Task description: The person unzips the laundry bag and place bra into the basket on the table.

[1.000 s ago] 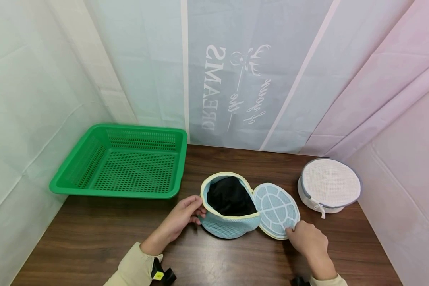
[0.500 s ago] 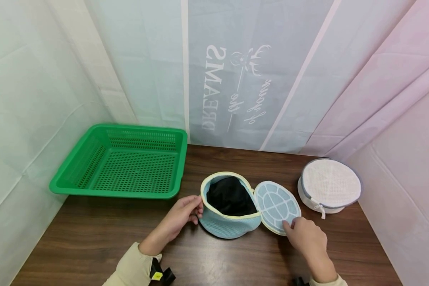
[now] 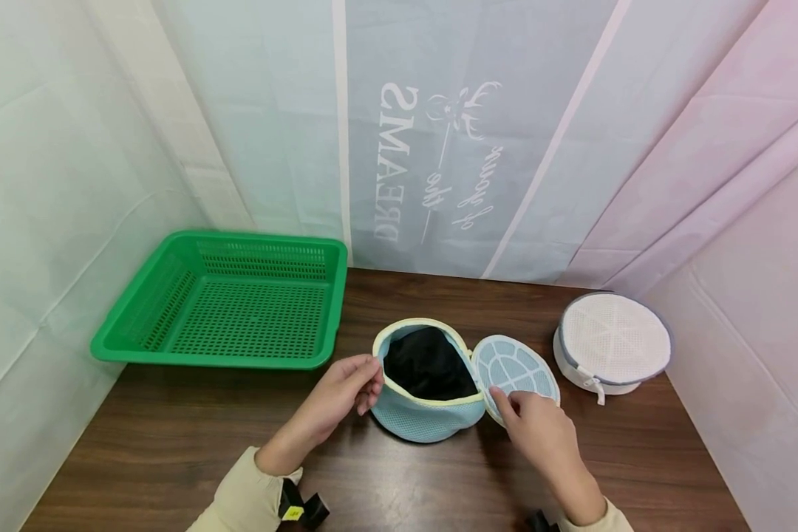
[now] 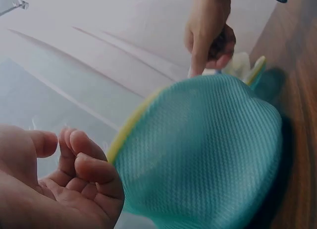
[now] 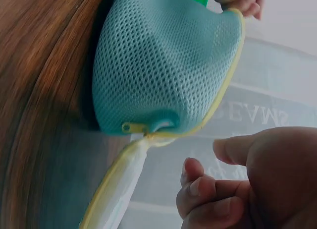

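Note:
A round blue mesh laundry bag (image 3: 419, 420) with yellow trim stands on the table, its mouth unzipped. Black fabric (image 3: 428, 363) lies inside it. The round lid (image 3: 515, 360) is folded out to the right, attached at one side. My left hand (image 3: 342, 391) is at the bag's left rim, fingers loosely curled; the left wrist view shows a gap between thumb and fingers. My right hand (image 3: 541, 432) hovers over the lid's near edge, hiding part of it. Thumb and fingers stand apart in the right wrist view, holding nothing. A yellow zipper pull (image 5: 132, 127) hangs near the lid's joint.
A green plastic basket (image 3: 335, 325) sits at the back left. Toward the back right stands a zipped white mesh laundry bag (image 3: 615, 340) with grey trim. Printed curtains (image 3: 292, 133) enclose the brown wooden table (image 3: 193, 428) on the back and sides.
My right hand has let go of the lid's edge and moved left toward the bag. The lid has shifted slightly up. My left hand has risen slightly along the rim.

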Demonstrator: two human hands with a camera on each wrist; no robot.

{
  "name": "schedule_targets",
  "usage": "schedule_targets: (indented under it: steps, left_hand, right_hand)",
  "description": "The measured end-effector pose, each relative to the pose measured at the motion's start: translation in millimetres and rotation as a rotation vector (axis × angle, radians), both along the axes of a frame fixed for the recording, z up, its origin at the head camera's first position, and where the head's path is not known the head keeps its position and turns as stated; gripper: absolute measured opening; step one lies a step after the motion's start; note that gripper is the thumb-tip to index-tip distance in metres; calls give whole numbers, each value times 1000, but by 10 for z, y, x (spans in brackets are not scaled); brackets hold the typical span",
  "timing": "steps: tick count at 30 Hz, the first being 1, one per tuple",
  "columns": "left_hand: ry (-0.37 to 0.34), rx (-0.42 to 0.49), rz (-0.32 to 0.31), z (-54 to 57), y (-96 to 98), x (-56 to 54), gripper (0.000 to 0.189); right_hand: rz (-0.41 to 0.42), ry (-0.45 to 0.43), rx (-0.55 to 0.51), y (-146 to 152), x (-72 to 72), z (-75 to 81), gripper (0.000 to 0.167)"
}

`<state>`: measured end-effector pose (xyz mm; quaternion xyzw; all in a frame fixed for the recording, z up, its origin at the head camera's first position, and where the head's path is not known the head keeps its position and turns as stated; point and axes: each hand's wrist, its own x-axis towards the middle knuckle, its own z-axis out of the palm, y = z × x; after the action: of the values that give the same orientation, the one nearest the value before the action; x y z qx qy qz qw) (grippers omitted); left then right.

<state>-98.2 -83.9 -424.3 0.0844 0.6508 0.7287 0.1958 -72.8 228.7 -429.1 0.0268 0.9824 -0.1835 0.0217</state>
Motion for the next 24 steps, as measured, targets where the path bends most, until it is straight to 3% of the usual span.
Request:
schedule_targets:
  steps: [12, 24]
  left_hand:
    - [129, 2, -27, 189, 153, -58, 26]
    - [170, -32, -29, 332, 250, -200, 25]
  right_hand:
    - [37, -31, -17, -182, -19, -33, 61]
    - [26, -144, -92, -248, -19, -19, 62]
